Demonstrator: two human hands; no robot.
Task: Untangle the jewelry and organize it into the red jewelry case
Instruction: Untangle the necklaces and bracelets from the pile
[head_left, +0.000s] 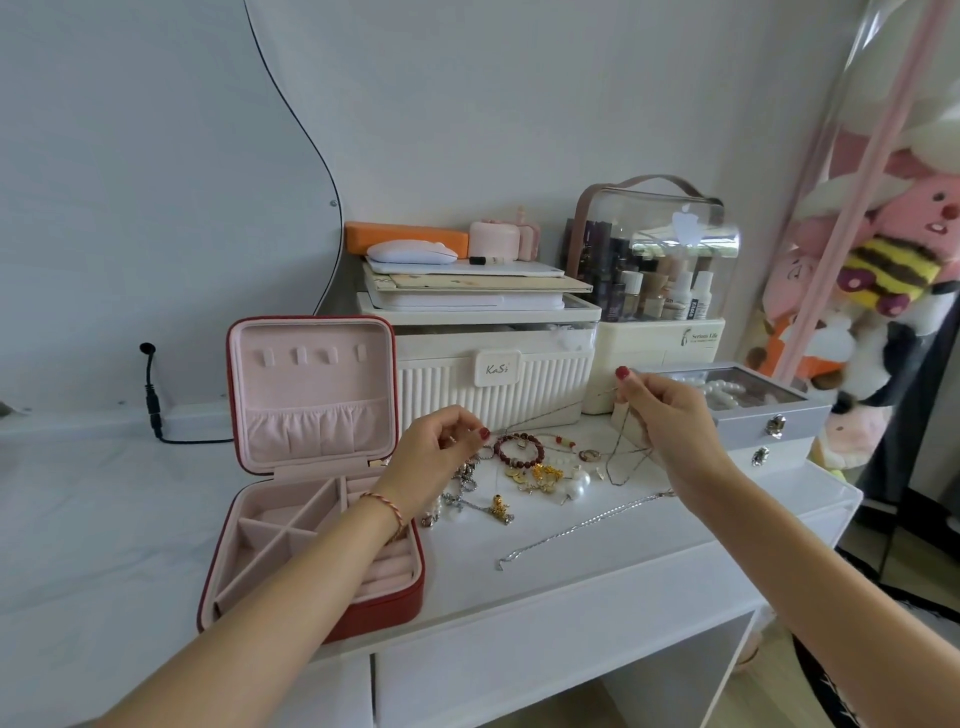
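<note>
With your left hand (441, 447) and right hand (657, 410) each pinching the thin chain (550, 413) stretched above the jewelry pile (519, 473), beside the open, unfilled red case (311, 467), pulling harder could tighten its knot or snag the pieces below.

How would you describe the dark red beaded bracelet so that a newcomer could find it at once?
Start at the open red jewelry case on the white table, then look right to the jewelry pile in front of the ribbed white box. The beaded bracelet lies at the pile's far edge: the only closed ring of round dark red beads among thin chains and gold charms.
</note>
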